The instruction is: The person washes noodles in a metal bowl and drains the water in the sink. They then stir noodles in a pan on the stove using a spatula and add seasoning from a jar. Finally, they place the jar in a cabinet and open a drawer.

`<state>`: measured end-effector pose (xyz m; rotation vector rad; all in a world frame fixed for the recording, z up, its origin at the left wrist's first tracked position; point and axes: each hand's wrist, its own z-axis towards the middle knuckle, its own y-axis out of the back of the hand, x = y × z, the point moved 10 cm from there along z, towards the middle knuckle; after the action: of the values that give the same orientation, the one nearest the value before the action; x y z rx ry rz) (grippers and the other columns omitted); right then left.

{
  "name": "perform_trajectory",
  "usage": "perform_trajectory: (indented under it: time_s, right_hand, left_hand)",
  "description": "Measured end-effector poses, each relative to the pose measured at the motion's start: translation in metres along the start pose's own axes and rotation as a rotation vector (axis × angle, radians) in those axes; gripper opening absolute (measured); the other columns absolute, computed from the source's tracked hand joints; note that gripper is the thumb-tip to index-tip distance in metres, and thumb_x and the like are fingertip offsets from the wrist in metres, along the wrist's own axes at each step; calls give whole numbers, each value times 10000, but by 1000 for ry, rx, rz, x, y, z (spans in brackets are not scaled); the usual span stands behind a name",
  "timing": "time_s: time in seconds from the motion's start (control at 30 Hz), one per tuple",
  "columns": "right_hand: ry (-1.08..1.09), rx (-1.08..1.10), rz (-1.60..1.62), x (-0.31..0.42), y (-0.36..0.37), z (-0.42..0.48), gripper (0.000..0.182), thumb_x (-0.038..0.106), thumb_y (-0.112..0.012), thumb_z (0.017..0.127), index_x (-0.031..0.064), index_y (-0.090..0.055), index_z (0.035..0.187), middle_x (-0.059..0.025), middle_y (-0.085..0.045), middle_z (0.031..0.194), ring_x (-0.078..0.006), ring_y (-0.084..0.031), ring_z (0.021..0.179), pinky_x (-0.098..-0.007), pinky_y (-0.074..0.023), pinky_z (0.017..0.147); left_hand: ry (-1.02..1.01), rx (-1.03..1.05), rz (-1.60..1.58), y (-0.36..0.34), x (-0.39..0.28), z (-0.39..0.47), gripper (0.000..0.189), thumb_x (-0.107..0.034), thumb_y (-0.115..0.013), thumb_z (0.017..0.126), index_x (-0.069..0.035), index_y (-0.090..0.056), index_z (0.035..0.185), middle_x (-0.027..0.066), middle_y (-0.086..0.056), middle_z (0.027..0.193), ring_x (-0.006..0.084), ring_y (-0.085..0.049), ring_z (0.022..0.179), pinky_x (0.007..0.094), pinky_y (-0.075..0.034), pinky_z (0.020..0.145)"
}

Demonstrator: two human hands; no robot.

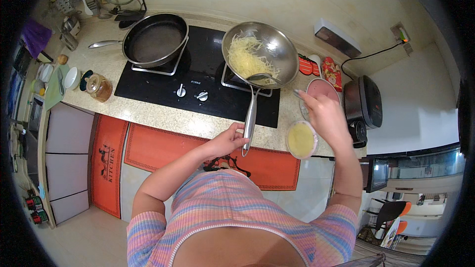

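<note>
A steel wok [280, 39] stands on the right burner with pale yellow shreds [246, 57], perhaps potato, in its left part. My left hand [232, 141] has its fingers around the lower end of the wok's metal handle [251, 118]. Gripped in my right hand [323, 111] is the handle of a metal spatula [263, 77], whose head lies at the lower edge of the shreds. Below that hand, a tub with yellow contents [301, 139] sits at the counter's front edge. Partly behind the hand is a pink-lined bowl [322, 88].
A black frying pan [156, 40] rests on the left burner of the black gas hob [156, 87]. Left of it are a glass jar [98, 87] and a white bowl [72, 78]. A dark rice cooker [362, 102] and its cord [367, 56] are at the right.
</note>
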<state>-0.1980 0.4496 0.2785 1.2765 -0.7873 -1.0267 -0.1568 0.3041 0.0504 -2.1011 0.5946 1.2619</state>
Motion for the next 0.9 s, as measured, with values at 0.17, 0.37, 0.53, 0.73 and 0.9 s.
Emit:
perform_trajectory:
  time_s: [0.17, 0.37, 0.53, 0.73, 0.9]
  right_hand:
    - [-267, 18, 33, -50, -27, 40, 351, 50, -566, 773, 105, -632, 1113, -231, -621, 748, -375, -626, 714, -478, -496, 677]
    - [-462, -45, 277, -173, -79, 99, 252, 208, -590, 840, 69, -661, 1037, -215, -653, 908, -378, -625, 864, -422, -489, 758]
    - [-91, 35, 517, -117, -83, 126, 280, 116, -614, 803, 110, -660, 1079, -171, -665, 910, -329, -631, 832, -401, -491, 755]
    - [133, 147, -267, -16, 26, 62, 491, 13, -590, 731, 172, -604, 1196, -166, -625, 898, -314, -626, 812, -420, -493, 714]
    - [-167, 77, -46, -50, -41, 44, 391, 28, -536, 793, 64, -585, 1179, -214, -622, 832, -361, -626, 800, -447, -503, 700]
  left_hand:
    - [-1, 4, -4, 1, 0, 2, 444, -151, -530, 945, -18, -305, 1304, 95, -589, 1003, 145, -576, 947, 301, -472, 866]
    - [-6, 13, -44, -7, -5, 1, 464, -155, -533, 944, -16, -300, 1320, 94, -588, 1004, 151, -575, 951, 316, -480, 864]
    - [15, -9, 24, -6, -1, 2, 477, -160, -536, 942, -13, -294, 1326, 91, -591, 1000, 148, -574, 940, 302, -481, 833]
    - [5, -43, 17, 1, 0, -2, 469, -157, -528, 946, -28, -294, 1332, 90, -590, 992, 144, -573, 931, 291, -475, 823]
    - [3, 19, -14, -4, -5, 1, 472, -167, -538, 941, -12, -291, 1312, 104, -589, 1018, 150, -563, 945, 297, -453, 851]
